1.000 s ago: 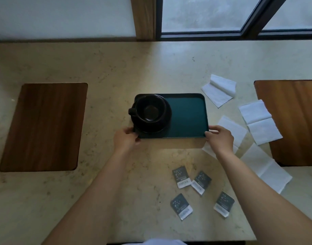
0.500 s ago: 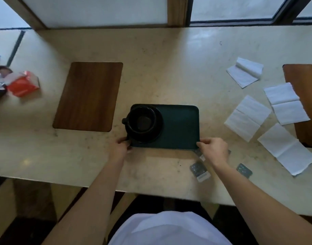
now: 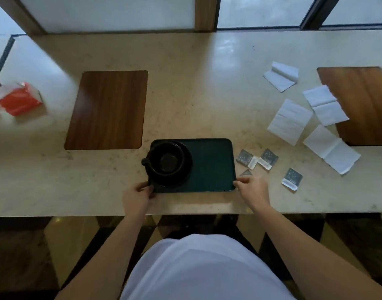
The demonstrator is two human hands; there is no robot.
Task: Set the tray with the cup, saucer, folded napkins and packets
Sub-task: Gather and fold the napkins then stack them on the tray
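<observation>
Hands (image 3: 138, 197) grip flat rounded-rectangle tray (image 3: 213, 167).

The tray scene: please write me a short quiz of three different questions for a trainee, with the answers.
1. True or false: the cup stands on its saucer at the left end of the tray.
2. Where do the napkins lie? A on the tray; B on the counter, right of the tray; C on the left wooden mat.
3. Fill in: the left hand and the right hand both hold the tray's near ____.

Key: 1 true; 2 B; 3 corners.
</observation>
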